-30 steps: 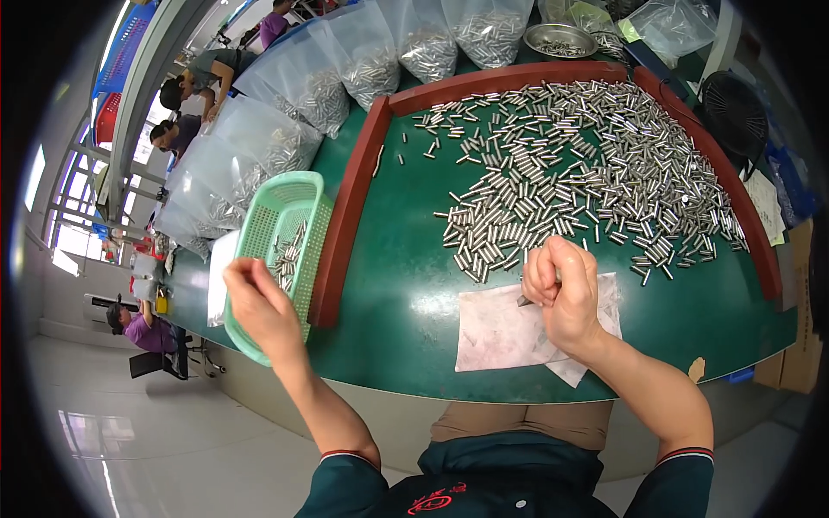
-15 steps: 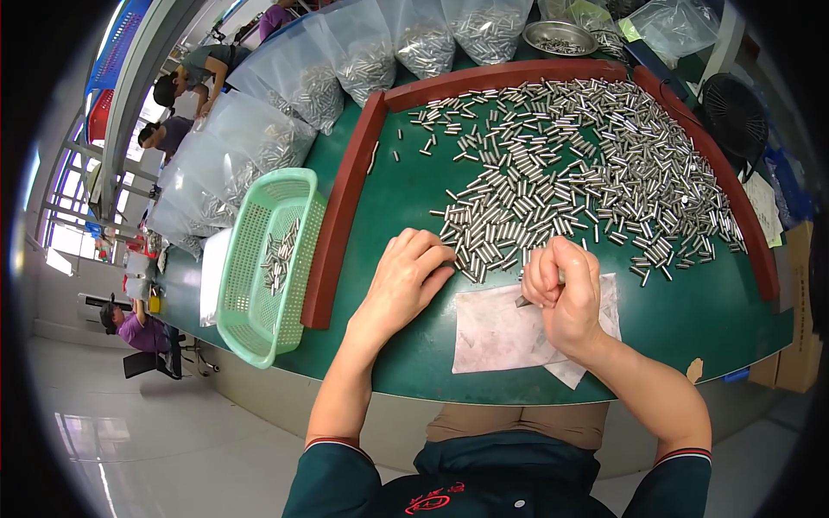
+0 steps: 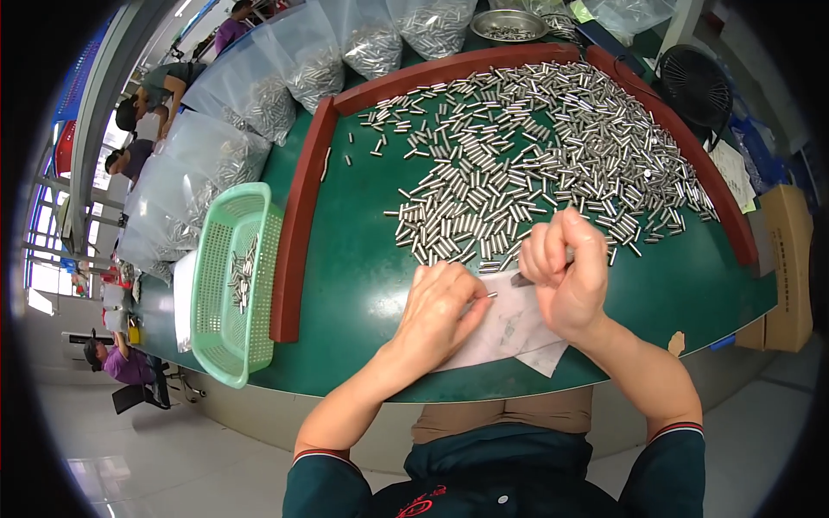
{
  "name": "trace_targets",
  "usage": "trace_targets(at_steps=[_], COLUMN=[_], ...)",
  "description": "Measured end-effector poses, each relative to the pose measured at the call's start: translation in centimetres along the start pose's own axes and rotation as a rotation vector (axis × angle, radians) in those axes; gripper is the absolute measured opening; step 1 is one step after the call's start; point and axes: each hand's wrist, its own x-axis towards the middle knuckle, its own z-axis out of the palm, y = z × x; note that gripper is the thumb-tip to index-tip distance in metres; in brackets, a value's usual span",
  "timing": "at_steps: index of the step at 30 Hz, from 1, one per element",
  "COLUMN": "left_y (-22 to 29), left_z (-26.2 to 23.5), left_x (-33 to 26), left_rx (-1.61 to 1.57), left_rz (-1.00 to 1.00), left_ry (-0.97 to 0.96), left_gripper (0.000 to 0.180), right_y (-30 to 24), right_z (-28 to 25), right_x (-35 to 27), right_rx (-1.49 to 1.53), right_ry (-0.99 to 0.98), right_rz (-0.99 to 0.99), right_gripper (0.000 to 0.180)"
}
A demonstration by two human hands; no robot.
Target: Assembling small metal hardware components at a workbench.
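Note:
My left hand [image 3: 436, 312] is over the stained pale cloth [image 3: 505, 332], thumb and fingers pinching a short metal pin [image 3: 492, 295] whose end pokes out. To its right my right hand [image 3: 570, 274] is raised and curled into a loose fist; a small dark tip [image 3: 520, 280] shows at its left side, and what the fingers hold is mostly hidden. Just beyond both hands a wide heap of shiny metal pins [image 3: 484, 186] covers much of the green table [image 3: 345, 302].
Dark red wooden rails [image 3: 302, 220] border the heap. A light green basket [image 3: 263, 324] holding some pins stands left of them. Plastic bags of pins [image 3: 315, 73] line the back, with a metal bowl [image 3: 509, 26]. A black fan [image 3: 695, 86] stands at right. Several people work at the far left.
My left hand has moved from the heap's near edge to the cloth, now with a pin between its fingers. My right hand stays raised and curled. The whole view has shifted slightly.

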Motion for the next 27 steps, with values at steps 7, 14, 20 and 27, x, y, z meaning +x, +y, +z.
trace_targets(at_steps=[7, 14, 20, 27], left_y=[0.4, 0.5, 0.4, 0.6], left_z=[0.5, 0.5, 0.5, 0.5], left_x=[0.0, 0.0, -0.1, 0.0], left_rx=[-0.001, -0.017, -0.032, -0.035], left_rz=[-0.010, -0.040, -0.059, -0.089], left_ry=[0.011, -0.010, -0.030, -0.040], left_gripper=[0.012, 0.012, 0.012, 0.012], right_y=[1.0, 1.2, 1.1, 0.9], right_z=[-0.5, -0.4, 0.1, 0.2], right_x=[-0.6, -0.7, -0.7, -0.8], right_rx=[0.038, 0.079, -0.045, -0.082], right_ry=[0.015, 0.007, 0.026, 0.026], right_rz=[0.082, 0.125, 0.136, 0.117], right_gripper=[0.040, 0.040, 0.040, 0.040])
